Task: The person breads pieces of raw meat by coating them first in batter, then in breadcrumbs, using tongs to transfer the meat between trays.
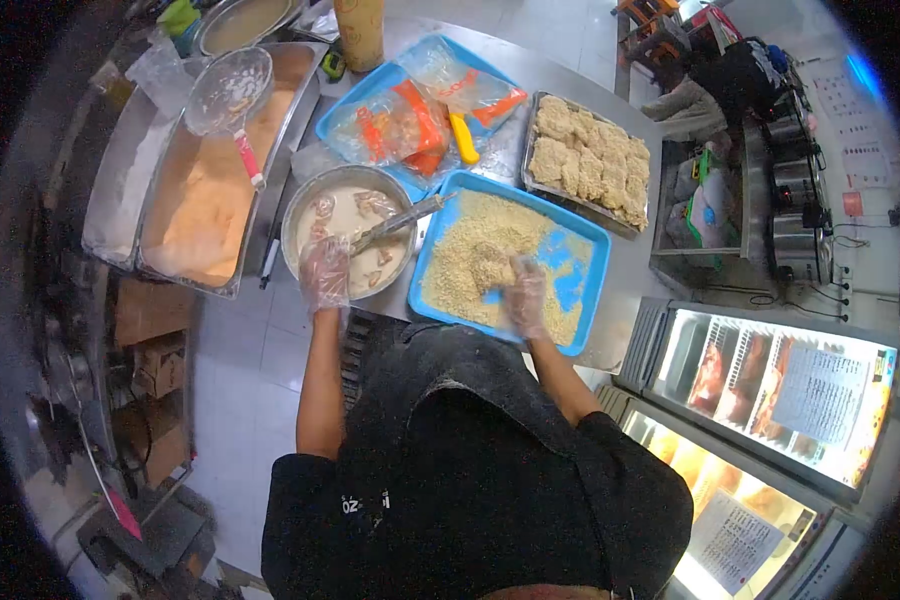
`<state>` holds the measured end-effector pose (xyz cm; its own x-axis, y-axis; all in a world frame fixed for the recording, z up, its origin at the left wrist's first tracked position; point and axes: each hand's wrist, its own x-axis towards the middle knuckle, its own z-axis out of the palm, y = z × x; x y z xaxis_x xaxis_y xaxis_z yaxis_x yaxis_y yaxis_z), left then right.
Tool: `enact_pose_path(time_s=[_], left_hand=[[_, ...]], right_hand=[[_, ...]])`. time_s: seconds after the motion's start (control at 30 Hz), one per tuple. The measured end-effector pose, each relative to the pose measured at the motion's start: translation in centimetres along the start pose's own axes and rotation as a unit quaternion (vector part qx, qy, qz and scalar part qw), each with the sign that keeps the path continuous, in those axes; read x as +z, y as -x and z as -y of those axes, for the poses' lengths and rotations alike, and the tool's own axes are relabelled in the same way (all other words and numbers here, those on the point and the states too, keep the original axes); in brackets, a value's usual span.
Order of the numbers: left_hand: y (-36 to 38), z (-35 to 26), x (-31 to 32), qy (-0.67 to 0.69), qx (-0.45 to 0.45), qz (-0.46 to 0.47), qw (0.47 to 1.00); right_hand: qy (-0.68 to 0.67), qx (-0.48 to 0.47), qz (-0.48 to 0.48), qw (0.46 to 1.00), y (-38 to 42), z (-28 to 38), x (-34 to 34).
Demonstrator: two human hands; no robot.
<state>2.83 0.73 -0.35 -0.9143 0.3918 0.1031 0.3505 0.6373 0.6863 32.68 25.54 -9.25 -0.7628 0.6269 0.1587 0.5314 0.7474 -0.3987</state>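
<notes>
My left hand (325, 272), in a clear plastic glove, is closed on the near end of metal tongs (395, 222) at the left front of a steel bowl (292, 222). The tongs slant up across the bowl, their far tips over the corner of a blue tray (598, 290). Pieces of raw meat (372, 204) lie in the bowl's milky batter. My right hand (526, 298), also gloved and blurred, is low over the pale crumbs (460, 270) in the tray, right beside a crumb-covered piece (490, 266).
Behind stands another blue tray (332, 118) with plastic bags and a yellow-handled tool (463, 138). A metal tray of breaded pieces (590, 160) sits at back right. Left are bins of orange powder (205, 195) and a strainer (232, 95). Another person (725, 85) works at far right.
</notes>
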Motion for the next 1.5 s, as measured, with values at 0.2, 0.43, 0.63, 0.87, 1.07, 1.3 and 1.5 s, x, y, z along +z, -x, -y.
enact_pose_path(time_s=[0.2, 0.43, 0.63, 0.87, 1.07, 1.3, 1.5], left_hand=[[0.2, 2.0, 1.8, 0.081, 0.0, -0.022, 0.996], [0.1, 5.7, 4.8, 0.568, -0.118, -0.001, 0.815], [-0.4, 2.5, 1.4, 0.023, 0.054, 0.0, 0.998], [-0.5, 8.2, 5.0, 0.416, -0.118, 0.051, 0.9], [-0.2, 5.7, 4.1, 0.202, -0.04, -0.003, 0.979], [-0.4, 7.7, 5.5, 0.171, 0.008, -0.035, 0.985], [-0.2, 1.1, 1.2, 0.004, 0.019, -0.034, 0.999]], right_hand=[[-0.112, 0.13, 0.15, 0.974, -3.8, -2.3, -1.4], [0.109, -0.003, -0.019, 0.994, -10.9, 3.6, 2.6], [0.065, -0.096, -0.023, 0.993, -10.9, 7.8, 2.3], [0.013, -0.078, 0.061, 0.995, -10.8, 6.6, -0.9], [0.016, -0.063, 0.029, 0.997, -10.6, 5.4, 0.4], [0.085, -0.039, 0.012, 0.996, -11.2, 7.4, -2.1], [0.063, -0.007, 0.057, 0.996, -11.3, 6.8, -1.1]])
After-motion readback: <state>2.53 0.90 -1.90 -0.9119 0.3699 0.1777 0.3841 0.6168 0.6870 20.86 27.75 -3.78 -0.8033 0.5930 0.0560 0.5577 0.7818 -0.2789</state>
